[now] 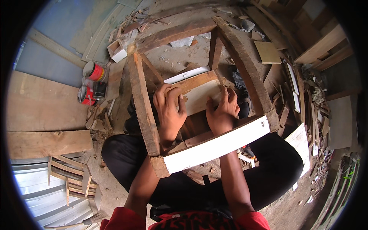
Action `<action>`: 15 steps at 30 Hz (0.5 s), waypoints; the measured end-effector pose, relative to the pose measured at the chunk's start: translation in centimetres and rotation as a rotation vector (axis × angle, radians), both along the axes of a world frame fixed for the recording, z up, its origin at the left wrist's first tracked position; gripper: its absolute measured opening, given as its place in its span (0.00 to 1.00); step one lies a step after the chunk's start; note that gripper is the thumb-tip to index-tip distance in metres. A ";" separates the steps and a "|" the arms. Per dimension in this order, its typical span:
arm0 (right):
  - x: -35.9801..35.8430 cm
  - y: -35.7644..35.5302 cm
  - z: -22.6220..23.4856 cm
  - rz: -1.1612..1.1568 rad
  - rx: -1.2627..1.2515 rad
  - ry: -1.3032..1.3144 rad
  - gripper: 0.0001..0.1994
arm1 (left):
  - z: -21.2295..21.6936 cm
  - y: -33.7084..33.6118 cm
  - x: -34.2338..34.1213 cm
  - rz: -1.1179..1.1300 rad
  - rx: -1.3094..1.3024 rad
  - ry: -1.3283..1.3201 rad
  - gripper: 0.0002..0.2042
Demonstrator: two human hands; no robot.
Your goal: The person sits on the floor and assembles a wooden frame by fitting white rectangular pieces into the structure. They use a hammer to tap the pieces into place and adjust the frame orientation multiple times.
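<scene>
A rough wooden stool frame (249, 73) stands between my folded legs, with a white-faced rail (218, 143) on its near side. Both my arms pass beneath that rail into the frame. Inside, a pale wooden board (197, 97) lies low between my hands. My left hand (169, 107) curls its fingers over the board's left end. At the right end, my right hand (223, 109) grips with bent fingers, the thumb toward the middle. Just beyond the board are a brown wooden strip (199, 81) and a white strip (187, 74). The fingertips are partly hidden.
Paint cans (93, 71) and a small open box (116, 50) stand at the left. Large boards (42, 103) lean farther left, above a slatted wooden piece (73, 174). Wood scraps (316, 122) pile up at the right, near a square panel (267, 52).
</scene>
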State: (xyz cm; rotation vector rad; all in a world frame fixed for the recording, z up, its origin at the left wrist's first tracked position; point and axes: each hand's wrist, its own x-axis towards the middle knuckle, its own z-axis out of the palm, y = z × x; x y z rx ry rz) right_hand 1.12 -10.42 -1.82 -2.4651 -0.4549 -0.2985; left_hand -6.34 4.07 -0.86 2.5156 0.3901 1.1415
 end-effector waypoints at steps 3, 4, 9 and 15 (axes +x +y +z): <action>0.1 0.0 0.2 0.002 -0.001 0.009 0.29 | -0.4 1.4 3.3 -0.207 -0.089 0.066 0.13; 0.1 0.0 0.3 0.006 -0.002 0.015 0.29 | -0.2 1.8 4.6 -0.231 -0.081 0.109 0.13; 0.3 0.0 0.2 0.011 0.007 -0.003 0.28 | -2.6 3.4 8.4 -0.102 0.072 0.324 0.20; 1.4 0.4 -0.2 0.014 0.084 -0.004 0.23 | -2.5 3.2 8.7 -0.048 -0.012 0.491 0.25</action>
